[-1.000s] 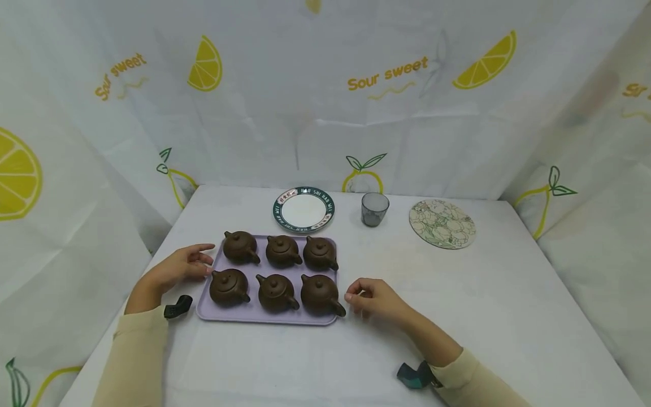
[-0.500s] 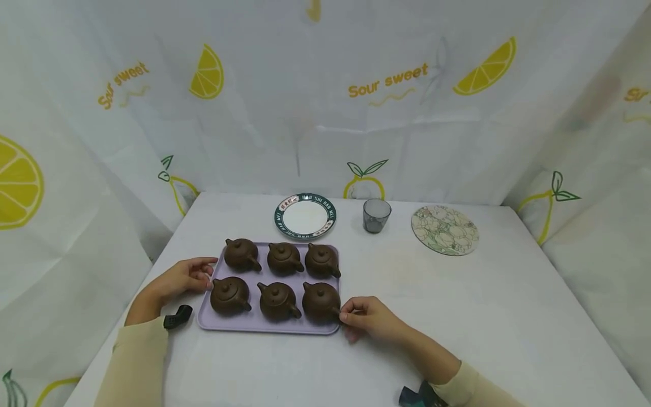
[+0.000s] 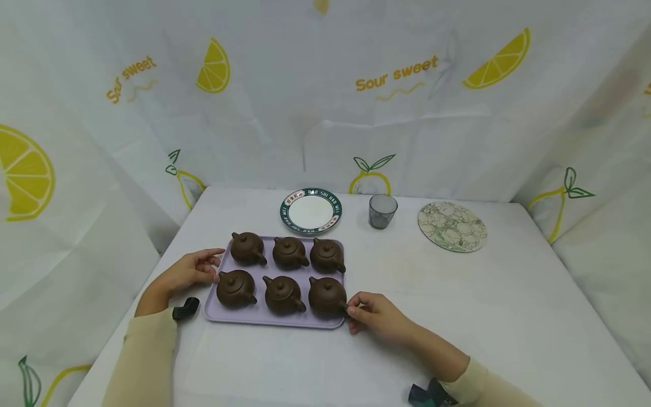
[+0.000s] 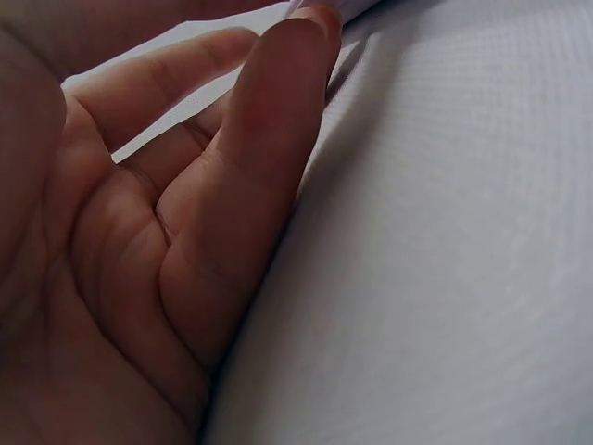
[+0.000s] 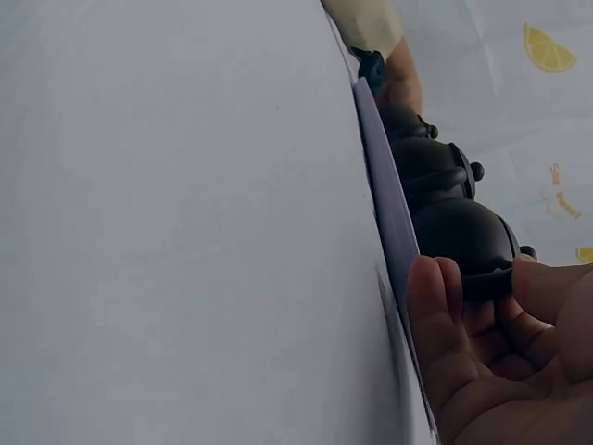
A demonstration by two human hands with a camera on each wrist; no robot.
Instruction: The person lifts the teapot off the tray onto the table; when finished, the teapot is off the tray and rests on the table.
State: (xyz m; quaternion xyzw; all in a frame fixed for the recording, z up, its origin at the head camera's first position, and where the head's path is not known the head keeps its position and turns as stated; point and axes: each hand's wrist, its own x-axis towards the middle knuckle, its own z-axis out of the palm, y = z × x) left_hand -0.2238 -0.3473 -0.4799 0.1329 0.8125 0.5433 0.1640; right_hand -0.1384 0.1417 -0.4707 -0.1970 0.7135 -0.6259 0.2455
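Note:
Several small brown teapots stand in two rows on a lilac tray (image 3: 269,322). At the tray's near right corner my right hand (image 3: 381,317) pinches the handle of a teapot (image 3: 327,296) between thumb and fingers. The right wrist view shows the thumb above that dark handle (image 5: 486,285) and the fingers curled below it. This teapot sits level with its neighbours. My left hand (image 3: 189,271) rests beside the tray's left edge, fingers loosely bent. Its fingertips lie right at the rim near the front left teapot (image 3: 236,289); the left wrist view shows mostly palm and fingers.
Behind the tray lies a plate (image 3: 333,227) with a dark green patterned rim. A grey transparent cup (image 3: 382,211) stands right of it, and a round floral mat (image 3: 452,226) lies farther right. White lemon-print curtains surround the table (image 3: 407,362).
My right hand has come left and closed on the handle of the near right teapot. The left hand stays by the tray's left rim. The head view has shifted slightly.

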